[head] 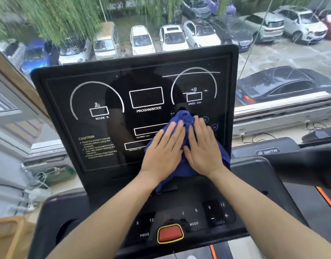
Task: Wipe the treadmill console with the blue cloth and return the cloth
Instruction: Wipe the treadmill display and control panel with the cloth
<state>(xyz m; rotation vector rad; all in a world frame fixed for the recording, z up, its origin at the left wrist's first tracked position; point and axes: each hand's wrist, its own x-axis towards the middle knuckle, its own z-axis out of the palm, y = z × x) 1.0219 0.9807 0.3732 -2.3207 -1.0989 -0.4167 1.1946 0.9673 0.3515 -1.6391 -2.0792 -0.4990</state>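
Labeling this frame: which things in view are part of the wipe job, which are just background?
Job:
blue cloth
console
left hand
right hand, both flat on the cloth

Background:
red stop button
cup holder
cables on the sill
parked cars outside
neighbouring treadmill

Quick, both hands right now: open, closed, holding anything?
Left hand: open, palm flat, pressing the crumpled blue cloth against the black treadmill console.
Right hand: open, flat on the same cloth, not gripping it.
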